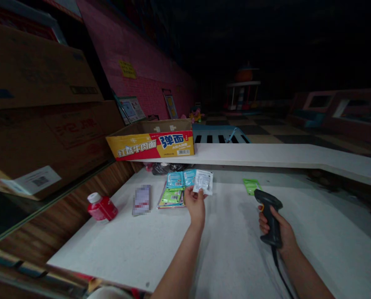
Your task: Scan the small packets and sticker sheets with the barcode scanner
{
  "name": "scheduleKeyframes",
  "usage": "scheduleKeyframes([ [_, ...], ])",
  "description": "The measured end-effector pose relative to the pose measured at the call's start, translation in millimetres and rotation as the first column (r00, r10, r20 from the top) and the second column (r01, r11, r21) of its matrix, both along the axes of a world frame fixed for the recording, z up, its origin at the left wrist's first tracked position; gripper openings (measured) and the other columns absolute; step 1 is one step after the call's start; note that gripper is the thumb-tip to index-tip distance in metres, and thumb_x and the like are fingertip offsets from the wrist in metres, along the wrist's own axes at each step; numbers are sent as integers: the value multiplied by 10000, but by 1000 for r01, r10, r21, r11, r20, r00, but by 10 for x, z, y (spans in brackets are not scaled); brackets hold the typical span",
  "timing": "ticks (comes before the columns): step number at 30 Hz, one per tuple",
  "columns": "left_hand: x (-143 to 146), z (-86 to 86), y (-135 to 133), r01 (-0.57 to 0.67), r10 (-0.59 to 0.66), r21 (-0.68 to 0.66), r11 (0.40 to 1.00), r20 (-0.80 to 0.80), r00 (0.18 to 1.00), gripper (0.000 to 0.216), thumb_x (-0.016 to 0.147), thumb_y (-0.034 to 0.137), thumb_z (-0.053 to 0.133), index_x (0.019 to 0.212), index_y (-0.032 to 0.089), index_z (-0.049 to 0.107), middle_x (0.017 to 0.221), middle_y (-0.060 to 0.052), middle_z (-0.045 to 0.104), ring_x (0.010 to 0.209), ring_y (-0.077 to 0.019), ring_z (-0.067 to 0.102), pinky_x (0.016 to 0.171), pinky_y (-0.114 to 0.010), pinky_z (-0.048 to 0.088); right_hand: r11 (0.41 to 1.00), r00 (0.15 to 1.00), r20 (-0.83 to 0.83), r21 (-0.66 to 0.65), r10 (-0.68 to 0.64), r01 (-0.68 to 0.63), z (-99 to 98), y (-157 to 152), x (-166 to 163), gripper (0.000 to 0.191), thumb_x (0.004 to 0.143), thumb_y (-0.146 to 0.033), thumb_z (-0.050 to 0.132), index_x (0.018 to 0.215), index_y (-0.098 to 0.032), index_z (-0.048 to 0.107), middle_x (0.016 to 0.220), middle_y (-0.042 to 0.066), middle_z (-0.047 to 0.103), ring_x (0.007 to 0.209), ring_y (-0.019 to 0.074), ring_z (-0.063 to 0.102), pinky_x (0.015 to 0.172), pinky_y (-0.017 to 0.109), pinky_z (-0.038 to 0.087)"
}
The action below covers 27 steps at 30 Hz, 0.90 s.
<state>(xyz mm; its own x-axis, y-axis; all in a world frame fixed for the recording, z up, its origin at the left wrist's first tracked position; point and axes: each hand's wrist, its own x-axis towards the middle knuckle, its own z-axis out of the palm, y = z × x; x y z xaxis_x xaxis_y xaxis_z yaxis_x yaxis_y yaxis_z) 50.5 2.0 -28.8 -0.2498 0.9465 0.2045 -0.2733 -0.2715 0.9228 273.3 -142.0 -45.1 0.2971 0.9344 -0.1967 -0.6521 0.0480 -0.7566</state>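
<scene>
My left hand pinches a small white sachet with printed text, held up over the white counter. Just behind and left of it lie blue sachets and a green sachet, on top of a flat stack whose lower items I cannot make out. My right hand is wrapped round the handle of a black barcode scanner, its cable running down toward me. Beyond the scanner's head, another green sachet rests alone on the counter.
A red bottle with a white cap stands at the left, near a blurred-out flat item. An open noodle carton sits on the raised white ledge. Large cardboard boxes are stacked at the far left.
</scene>
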Motion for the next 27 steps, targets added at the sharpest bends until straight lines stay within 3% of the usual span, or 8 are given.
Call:
scheduleKeyframes([
  [4, -212, 292, 320, -114, 113, -19, 993, -14, 993, 305, 797, 263, 626, 1011, 202, 418, 834, -9, 623, 764, -165, 684, 699, -337, 599, 1000, 998, -64, -4, 13, -13, -16, -5, 0, 372, 720, -503, 756, 883, -181, 666, 575, -29, 489, 422, 95, 404, 363, 207, 346],
  [9, -342, 425, 604, -194, 182, -40, 980, -203, 962, 245, 807, 163, 602, 993, 186, 444, 781, 25, 558, 689, -147, 660, 632, -310, 590, 1000, 993, -118, -5, 21, -22, -29, 0, 3, 352, 723, -466, 769, 885, -166, 682, 570, -27, 511, 420, 90, 421, 360, 197, 360],
  [15, -426, 457, 601, -261, 208, -53, 964, -460, 863, 264, 786, 111, 631, 1003, 171, 494, 730, 37, 549, 597, -142, 644, 550, -255, 532, 1000, 990, -136, -7, 19, -20, 0, -9, -11, 346, 714, -451, 782, 881, -162, 688, 561, -28, 521, 412, 83, 434, 354, 189, 375],
  [19, -475, 522, 517, -238, 178, -36, 971, -558, 811, 307, 797, 122, 640, 1061, 178, 493, 644, 58, 557, 519, -148, 630, 523, -241, 477, 1000, 990, -141, -9, 15, -16, 15, -8, -18, 352, 695, -450, 797, 865, -161, 689, 550, -29, 524, 405, 81, 437, 345, 186, 378],
  [22, -501, 577, 482, -248, 167, -21, 969, -683, 711, 325, 818, 152, 645, 1100, 181, 486, 652, 44, 594, 551, -161, 645, 572, -249, 462, 1000, 991, -132, -5, 19, -19, 15, -5, -14, 357, 683, -450, 809, 861, -164, 693, 549, -28, 533, 410, 83, 445, 347, 187, 388],
  [27, -574, 641, 451, -309, 196, 47, 950, -860, 472, 347, 817, 189, 679, 1107, 164, 491, 761, -37, 665, 769, -234, 688, 664, -286, 454, 1000, 992, -126, 4, 22, -22, 26, -21, -16, 384, 656, -449, 834, 859, -152, 701, 549, -26, 541, 412, 79, 454, 351, 182, 393],
])
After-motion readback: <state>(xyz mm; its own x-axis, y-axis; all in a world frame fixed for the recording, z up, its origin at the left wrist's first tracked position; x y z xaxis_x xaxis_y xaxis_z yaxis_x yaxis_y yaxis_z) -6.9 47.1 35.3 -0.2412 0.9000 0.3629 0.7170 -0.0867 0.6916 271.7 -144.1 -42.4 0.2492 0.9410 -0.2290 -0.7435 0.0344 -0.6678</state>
